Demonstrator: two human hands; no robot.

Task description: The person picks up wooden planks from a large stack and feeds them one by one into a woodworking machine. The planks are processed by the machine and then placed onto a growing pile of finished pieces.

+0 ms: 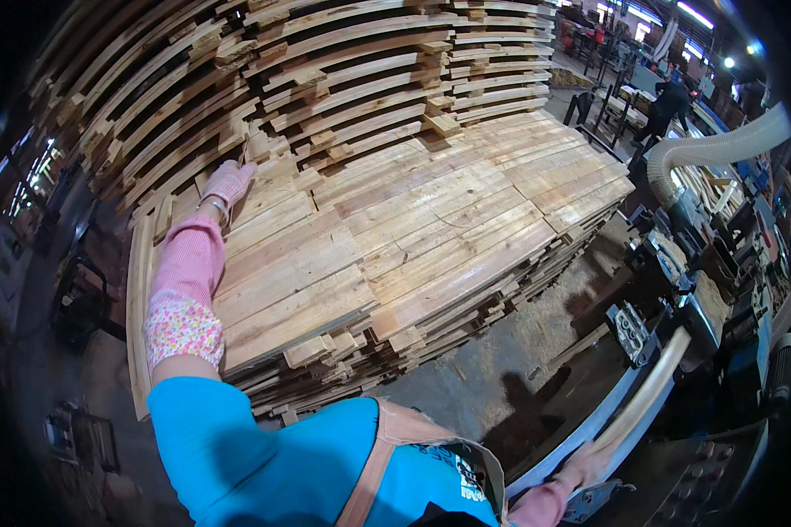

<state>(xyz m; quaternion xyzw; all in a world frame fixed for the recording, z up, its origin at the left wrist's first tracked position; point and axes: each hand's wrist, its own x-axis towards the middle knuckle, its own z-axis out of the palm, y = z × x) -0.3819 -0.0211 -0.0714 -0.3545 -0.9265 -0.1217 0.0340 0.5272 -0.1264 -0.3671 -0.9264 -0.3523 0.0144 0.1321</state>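
My left hand (228, 183), in a pink glove with a pink and floral sleeve behind it, reaches to the far left of a wide stack of wooden boards (448, 220). Its fingers are bent in beside the stacked boards' ends; what they hold, if anything, I cannot make out. Down at the lower right, my right hand (586, 465) is closed on the near end of a long wooden board (646, 395). That board, somewhat blurred, lies along the metal bed of a machine (620, 413) and points toward its working parts.
Behind the flat boards rises a tall stack of spaced boards (351, 79). A ribbed pale hose (721, 140) runs to the machinery on the right. Sawdust lies on the floor (466, 386) between stack and machine. Another person in dark clothes (668, 105) stands at the far right.
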